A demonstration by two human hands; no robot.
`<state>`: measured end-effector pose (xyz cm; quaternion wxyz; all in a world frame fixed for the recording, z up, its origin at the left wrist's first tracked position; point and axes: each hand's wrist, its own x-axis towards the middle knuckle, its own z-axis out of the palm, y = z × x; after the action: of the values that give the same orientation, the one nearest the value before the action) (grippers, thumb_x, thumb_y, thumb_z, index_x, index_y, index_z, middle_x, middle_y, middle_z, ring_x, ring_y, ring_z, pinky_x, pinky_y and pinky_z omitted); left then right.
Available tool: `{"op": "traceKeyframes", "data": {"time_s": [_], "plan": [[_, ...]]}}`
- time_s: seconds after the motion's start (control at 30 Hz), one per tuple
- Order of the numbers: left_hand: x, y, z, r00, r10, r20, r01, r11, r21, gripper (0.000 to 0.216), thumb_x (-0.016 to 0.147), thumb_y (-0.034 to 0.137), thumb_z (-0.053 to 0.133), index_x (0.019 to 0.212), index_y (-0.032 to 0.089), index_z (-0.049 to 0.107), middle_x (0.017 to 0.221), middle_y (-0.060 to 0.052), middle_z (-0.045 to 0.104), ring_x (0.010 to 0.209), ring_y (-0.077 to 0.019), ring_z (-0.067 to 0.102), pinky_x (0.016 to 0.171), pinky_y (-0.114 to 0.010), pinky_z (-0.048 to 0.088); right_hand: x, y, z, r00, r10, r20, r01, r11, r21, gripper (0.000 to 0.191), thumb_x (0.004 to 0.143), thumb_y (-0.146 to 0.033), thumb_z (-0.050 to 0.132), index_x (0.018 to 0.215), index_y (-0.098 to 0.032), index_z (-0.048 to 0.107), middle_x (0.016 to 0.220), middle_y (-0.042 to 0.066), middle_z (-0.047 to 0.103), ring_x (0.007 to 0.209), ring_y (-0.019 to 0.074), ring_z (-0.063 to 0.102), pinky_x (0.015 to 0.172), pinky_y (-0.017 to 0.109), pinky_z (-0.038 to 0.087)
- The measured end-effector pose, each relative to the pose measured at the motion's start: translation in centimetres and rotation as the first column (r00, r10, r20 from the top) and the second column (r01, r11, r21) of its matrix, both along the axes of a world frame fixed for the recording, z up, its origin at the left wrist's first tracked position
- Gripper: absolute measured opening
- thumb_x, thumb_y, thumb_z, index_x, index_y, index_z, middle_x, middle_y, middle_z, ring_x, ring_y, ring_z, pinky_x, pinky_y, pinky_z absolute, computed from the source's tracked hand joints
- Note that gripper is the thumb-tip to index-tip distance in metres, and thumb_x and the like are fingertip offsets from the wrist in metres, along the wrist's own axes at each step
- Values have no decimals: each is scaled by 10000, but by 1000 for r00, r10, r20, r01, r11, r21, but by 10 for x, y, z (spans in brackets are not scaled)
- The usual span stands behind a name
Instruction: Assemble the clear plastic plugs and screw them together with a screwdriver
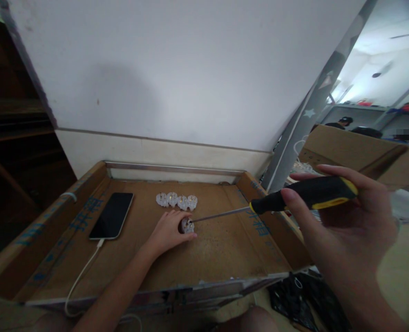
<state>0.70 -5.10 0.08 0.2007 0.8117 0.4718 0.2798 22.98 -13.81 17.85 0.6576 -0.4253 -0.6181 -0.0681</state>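
My left hand (pixel 172 232) rests on the cardboard-lined work surface, its fingers closed round a small clear plastic piece (pixel 188 226) with metal bits inside. In my right hand (pixel 346 226) is a screwdriver (pixel 304 194) with a black and yellow handle, held between thumb and fingers. Its long shaft slants down to the left, and the tip meets the top of the clear piece. Whether the tip sits in a screw is too small to tell. Just behind my left hand, several similar clear pieces (pixel 177 200) stand in a row.
A phone (pixel 112 216) with a white cable (pixel 83 272) lies to the left. Raised wooden edges border the cardboard surface (pixel 221 253). A large cardboard box (pixel 353 150) stands at the right, and a person (pixel 342 122) is in the background. Black plastic bags (pixel 294 299) lie below.
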Motion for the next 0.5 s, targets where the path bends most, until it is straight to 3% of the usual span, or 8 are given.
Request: {"op": "traceKeyframes", "data": {"time_s": [0.5], "plan": [[-2,2,-7,995,-55,86,55,998,0,533,683,463,720,1148,237,592,1135,-72,633,1035,-271,561,913,-397,412,-4,0,-6,1000,23,3,-23,999,-40,483,648,-235,766,1073,-259,539,945,41,609,886,227,639,812,428,531]]}}
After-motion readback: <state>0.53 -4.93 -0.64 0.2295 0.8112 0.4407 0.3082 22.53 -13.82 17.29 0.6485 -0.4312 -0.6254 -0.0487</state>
